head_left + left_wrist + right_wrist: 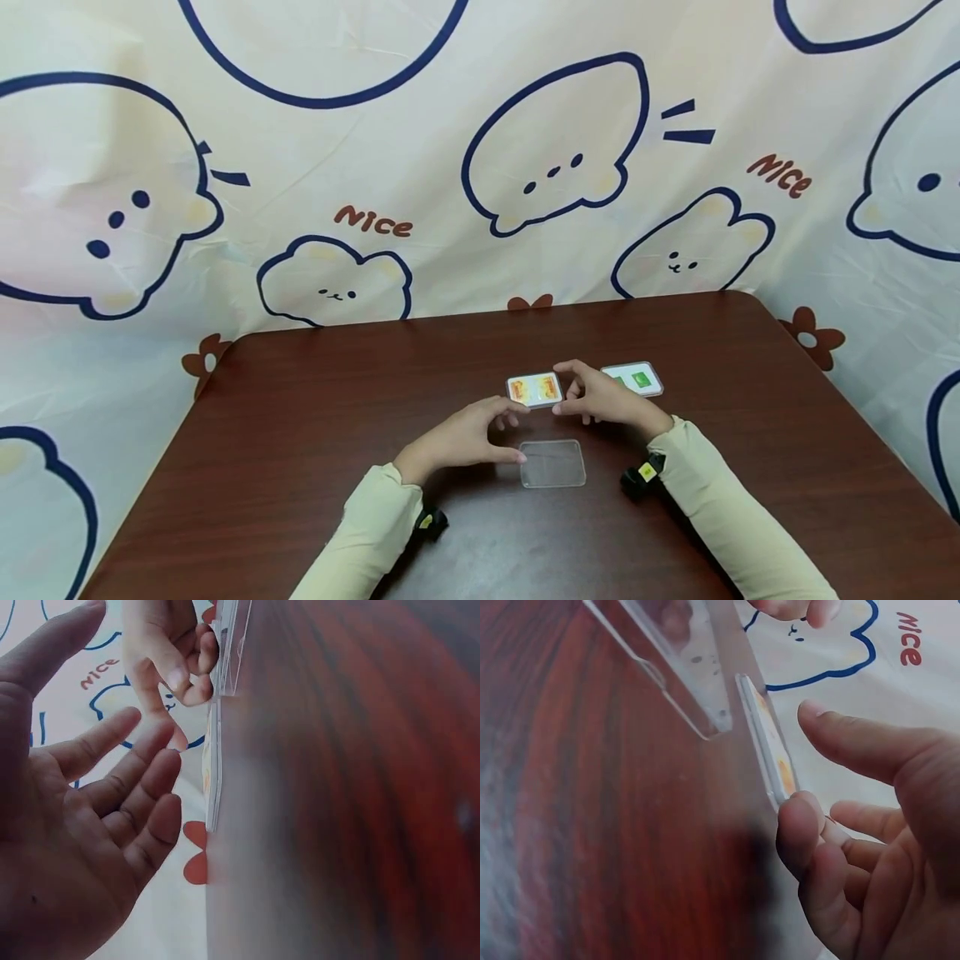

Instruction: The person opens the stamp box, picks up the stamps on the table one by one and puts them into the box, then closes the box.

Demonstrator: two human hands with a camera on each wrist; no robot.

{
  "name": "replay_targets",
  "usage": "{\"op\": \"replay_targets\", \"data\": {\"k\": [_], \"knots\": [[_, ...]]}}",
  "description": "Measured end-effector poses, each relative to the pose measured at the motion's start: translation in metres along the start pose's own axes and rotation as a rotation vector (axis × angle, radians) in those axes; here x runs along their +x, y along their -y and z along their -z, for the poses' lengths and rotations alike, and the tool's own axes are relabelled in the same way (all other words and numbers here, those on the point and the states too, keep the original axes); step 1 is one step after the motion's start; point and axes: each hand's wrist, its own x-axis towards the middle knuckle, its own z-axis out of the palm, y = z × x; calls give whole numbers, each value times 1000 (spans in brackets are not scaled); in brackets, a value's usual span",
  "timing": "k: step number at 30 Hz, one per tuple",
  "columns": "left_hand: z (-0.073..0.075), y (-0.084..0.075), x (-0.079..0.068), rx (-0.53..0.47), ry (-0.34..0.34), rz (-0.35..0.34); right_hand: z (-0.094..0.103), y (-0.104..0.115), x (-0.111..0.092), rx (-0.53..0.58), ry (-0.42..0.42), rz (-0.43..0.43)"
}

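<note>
A flat clear case with a white card bearing orange pictures (535, 389) lies on the table; it shows edge-on in the right wrist view (769, 746). My right hand (606, 400) is at its right end, fingers bent and thumb apart; in the right wrist view the fingertips look close to the case's end, contact unclear. To the lower left is my left hand (468, 429), fingers loosely spread, holding nothing, index fingertip close to the case's near edge. Below that case lies an empty-looking clear plastic tray or lid (553, 463), near the left thumb.
Behind my right hand lies another clear case with a green-and-white card (641, 379), partly covered by the hand. The dark wood table (337, 400) meets a printed cloth backdrop (442, 258) behind and at both sides. A black wrist camera (640, 479) sits by the right sleeve.
</note>
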Motion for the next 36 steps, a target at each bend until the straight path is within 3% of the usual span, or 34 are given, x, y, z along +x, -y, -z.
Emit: {"op": "replay_targets", "data": {"k": [5,11,22,36], "knots": [[-2,-1,-1,22,14,20,-3,-1,2,8,-1,11],[-6,5,-3,80,24,59,-2,-4,8,-17,-2,-42],[-13,8,0,187,58,64,3,-3,17,-49,54,-119],[-21,2,4,366,50,72,3,2,21,-79,74,-144]]}}
